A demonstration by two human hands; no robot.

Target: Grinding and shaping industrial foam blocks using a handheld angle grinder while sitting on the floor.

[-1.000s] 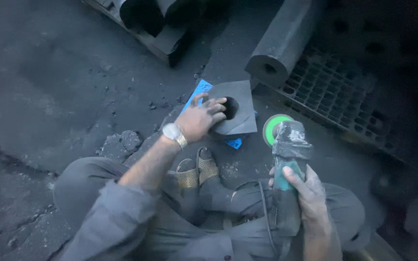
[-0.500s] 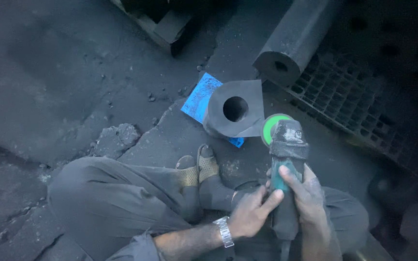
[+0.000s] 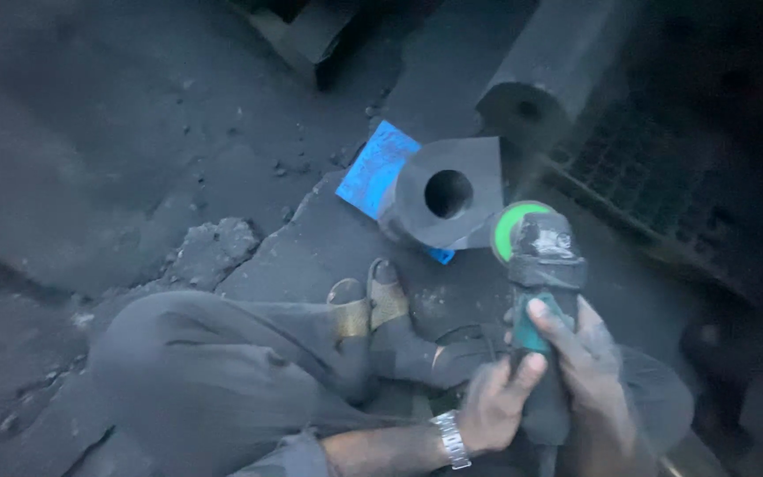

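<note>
I sit on a dark floor with my legs bent. My right hand [image 3: 580, 349] grips the body of an angle grinder [image 3: 540, 265] with a green disc [image 3: 509, 225]. My left hand [image 3: 496, 402], wearing a metal wristwatch, closes on the grinder's lower handle just beside the right hand. The disc hangs just right of a dark metal block [image 3: 443, 199] with a flat square face and a round hole through it. The block rests on a blue sheet [image 3: 373, 168] on the floor, apart from both hands.
A long dark metal bar with a hole in its end [image 3: 545, 75] lies behind the block. A metal grate [image 3: 655, 185] is at the right. My sandalled feet [image 3: 368, 305] sit near the block. Broken floor rubble [image 3: 209, 247] lies at the left.
My left hand left the metal block, swung back to my lap and closed on the grinder's handle. The grinder has stayed beside the block.
</note>
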